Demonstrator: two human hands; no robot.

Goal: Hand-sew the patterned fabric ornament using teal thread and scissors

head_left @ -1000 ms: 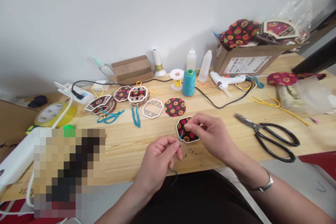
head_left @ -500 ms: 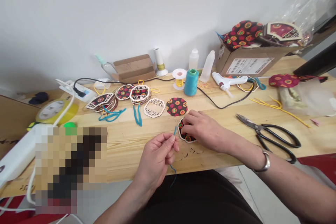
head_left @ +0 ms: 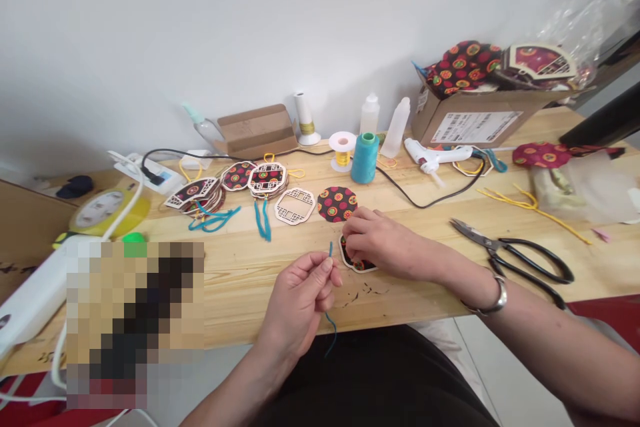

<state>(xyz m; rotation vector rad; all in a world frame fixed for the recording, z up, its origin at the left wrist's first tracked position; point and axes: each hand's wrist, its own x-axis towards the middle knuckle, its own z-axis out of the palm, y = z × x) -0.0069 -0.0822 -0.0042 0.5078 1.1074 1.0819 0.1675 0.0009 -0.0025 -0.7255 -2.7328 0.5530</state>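
Observation:
My left hand (head_left: 306,287) pinches a blue cord (head_left: 331,249) between thumb and forefinger. A short end sticks up above the fingers, and the other end (head_left: 331,337) dangles below, past the table edge. Just right of it, my right hand (head_left: 377,240) is bent over a wood-rimmed ornament (head_left: 361,263) with dark flowered fabric, lying on the table. Its fingers are curled together on the ornament, and the fingertips are partly hidden. Behind that hand lie a flowered fabric disc (head_left: 337,204) and a bare wooden lattice frame (head_left: 295,219).
Black-handled scissors (head_left: 493,245) lie to the right. Farther back stand a teal thread spool (head_left: 364,159), a yellow cord spool (head_left: 343,157), a white glue gun (head_left: 435,155) and a cardboard box (head_left: 465,117). Stacked ornaments (head_left: 269,179) and a tape roll (head_left: 107,213) are on the left.
My right hand has shifted slightly left over the ornament. The short cord end in my left hand now stands more upright, a little to the left.

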